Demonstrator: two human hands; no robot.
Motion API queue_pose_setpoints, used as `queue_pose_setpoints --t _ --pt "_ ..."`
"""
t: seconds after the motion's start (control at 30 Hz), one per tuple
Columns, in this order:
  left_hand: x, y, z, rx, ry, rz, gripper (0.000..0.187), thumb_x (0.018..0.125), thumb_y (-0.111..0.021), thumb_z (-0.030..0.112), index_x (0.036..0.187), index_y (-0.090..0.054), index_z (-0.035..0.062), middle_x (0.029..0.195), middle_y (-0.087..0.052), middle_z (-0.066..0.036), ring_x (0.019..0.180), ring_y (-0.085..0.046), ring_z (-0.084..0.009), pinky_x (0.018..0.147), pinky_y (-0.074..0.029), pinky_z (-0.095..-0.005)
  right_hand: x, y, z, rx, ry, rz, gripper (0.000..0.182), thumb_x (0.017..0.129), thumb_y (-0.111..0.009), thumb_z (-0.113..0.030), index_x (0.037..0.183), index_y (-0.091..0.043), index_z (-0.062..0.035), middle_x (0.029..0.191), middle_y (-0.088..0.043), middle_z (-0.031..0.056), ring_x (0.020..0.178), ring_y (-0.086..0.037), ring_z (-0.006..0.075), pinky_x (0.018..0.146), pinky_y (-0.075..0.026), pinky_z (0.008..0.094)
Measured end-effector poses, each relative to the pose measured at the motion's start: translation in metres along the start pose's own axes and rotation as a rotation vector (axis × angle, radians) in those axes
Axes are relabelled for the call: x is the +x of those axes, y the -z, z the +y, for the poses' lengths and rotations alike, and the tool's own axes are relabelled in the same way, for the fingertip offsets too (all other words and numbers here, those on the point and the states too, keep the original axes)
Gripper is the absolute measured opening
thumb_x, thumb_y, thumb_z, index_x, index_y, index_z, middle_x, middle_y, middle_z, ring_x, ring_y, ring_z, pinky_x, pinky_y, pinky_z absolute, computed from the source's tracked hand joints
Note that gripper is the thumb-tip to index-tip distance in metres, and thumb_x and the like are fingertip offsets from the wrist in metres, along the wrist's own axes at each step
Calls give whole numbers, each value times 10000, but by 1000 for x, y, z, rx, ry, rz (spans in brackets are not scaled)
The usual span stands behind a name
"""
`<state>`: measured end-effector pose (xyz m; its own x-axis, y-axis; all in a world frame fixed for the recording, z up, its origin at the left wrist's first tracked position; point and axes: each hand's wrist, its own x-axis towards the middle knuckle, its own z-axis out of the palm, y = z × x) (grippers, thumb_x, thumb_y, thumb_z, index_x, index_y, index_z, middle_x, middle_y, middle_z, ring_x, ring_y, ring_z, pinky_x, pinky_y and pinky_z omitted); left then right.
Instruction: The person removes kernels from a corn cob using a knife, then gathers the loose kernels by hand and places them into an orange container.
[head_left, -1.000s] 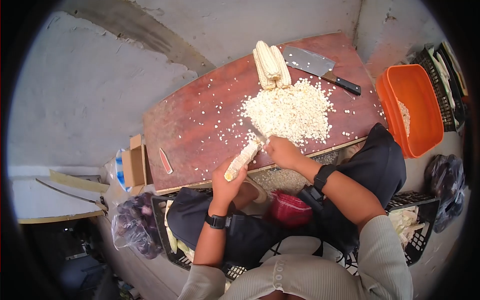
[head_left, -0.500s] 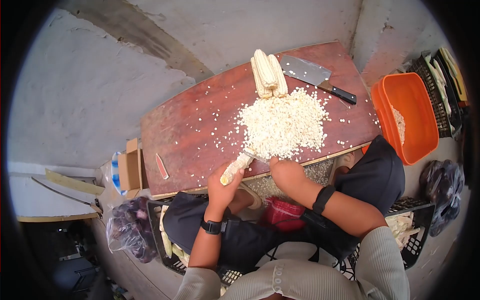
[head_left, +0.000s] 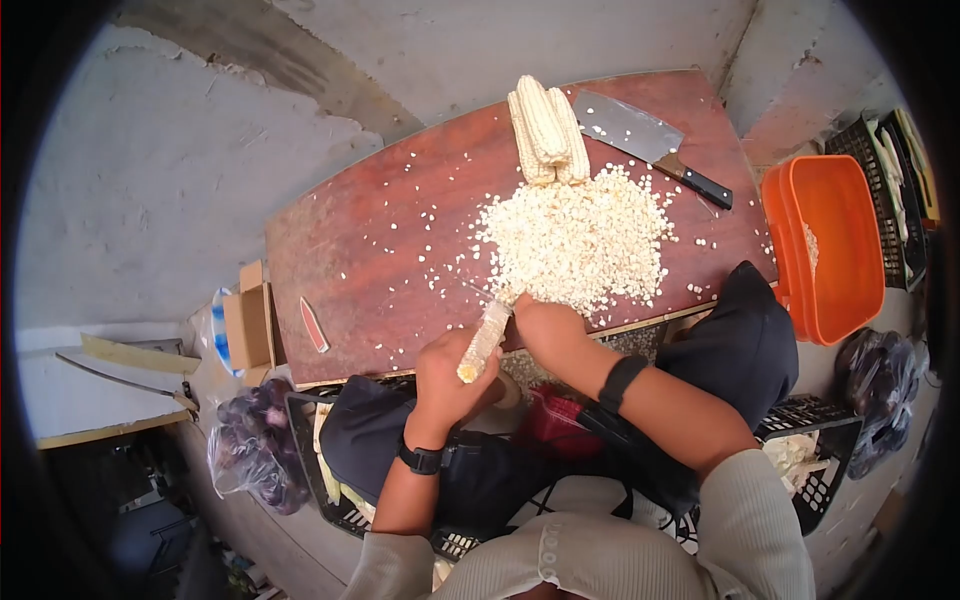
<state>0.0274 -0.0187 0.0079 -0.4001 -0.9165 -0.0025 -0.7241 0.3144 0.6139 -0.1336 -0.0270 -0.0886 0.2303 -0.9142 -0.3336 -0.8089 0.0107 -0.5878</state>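
Note:
My left hand [head_left: 448,378] is wrapped round a corn cob [head_left: 487,342], tilted with its far end at the table's near edge. Part of the cob is stripped of kernels. My right hand [head_left: 548,332] is closed at the cob's far end, and a thin knife blade [head_left: 478,291] sticks out to the left there; the handle is hidden in the fist. Just beyond both hands lies a wide heap of loose white kernels [head_left: 580,240]. Behind the heap, several whole white corn cobs [head_left: 548,130] are stacked.
A cleaver [head_left: 640,135] lies at the back right of the red-brown table [head_left: 375,265]. A small red-and-white blade-shaped thing [head_left: 314,324] is at the left. To the right stands an orange tub [head_left: 845,245]. Black crates [head_left: 825,470] and plastic bags [head_left: 262,440] flank my legs.
My right hand has moved left against the cob, and the blade now points out past its left side. The cob stands steeper. The whole view has shifted slightly.

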Motion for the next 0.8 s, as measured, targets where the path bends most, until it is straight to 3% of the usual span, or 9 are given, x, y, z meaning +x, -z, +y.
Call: queue_pose_setpoints --t 0.23,0.33,0.43,0.53,0.63,0.73,0.8 --pt "-12 -8 -9 -44 -11 93 371 787 -708 185 1083 -627 -23 886 -648 -197 800 -637 -375 711 -510 -403 6 7 1 20 32 27 185 886 -519 -146 954 -548 24 813 -657 246 821 -657 404 723 -515 475" --pt "-18 -13 -17 -37 -22 128 340 794 -718 138 1091 -629 0 927 -672 -167 848 -666 -292 756 -507 -348 4 14 15 169 123 41 216 916 -510 -196 946 -535 17 805 -642 264 827 -634 435 738 -487 510" --pt "-20 -6 -12 -148 70 81 340 798 -729 153 1081 -620 0 952 -668 -164 882 -662 -263 771 -499 -341 -8 19 22 254 108 158 257 949 -492 -224 977 -474 31 759 -616 267 750 -609 454 658 -467 523" --pt "-25 -6 -10 -157 97 117 350 797 -736 228 1030 -600 6 944 -652 -190 860 -651 -352 741 -508 -384 -27 34 14 228 -52 122 246 937 -503 -215 990 -460 21 800 -635 248 801 -621 437 704 -473 520" --pt "-28 -1 0 -134 178 121 365 788 -755 257 1016 -608 13 922 -657 -182 838 -653 -341 717 -510 -376 -56 54 -1 186 31 177 236 947 -490 -217 995 -441 9 815 -635 227 789 -616 436 694 -474 511" --pt "-26 -5 -6 -3 99 197 385 779 -768 288 1010 -617 20 874 -659 -171 768 -652 -334 667 -512 -364 -80 51 -11 151 218 333 209 949 -505 -199 1019 -467 -6 797 -618 216 701 -604 425 616 -466 501" --pt "-26 -7 -3 8 60 242 389 777 -771 303 1001 -622 21 843 -656 -162 709 -646 -310 632 -508 -354 -94 54 -19 109 254 329 206 949 -497 -218 987 -460 -19 836 -619 197 710 -615 410 632 -478 502"
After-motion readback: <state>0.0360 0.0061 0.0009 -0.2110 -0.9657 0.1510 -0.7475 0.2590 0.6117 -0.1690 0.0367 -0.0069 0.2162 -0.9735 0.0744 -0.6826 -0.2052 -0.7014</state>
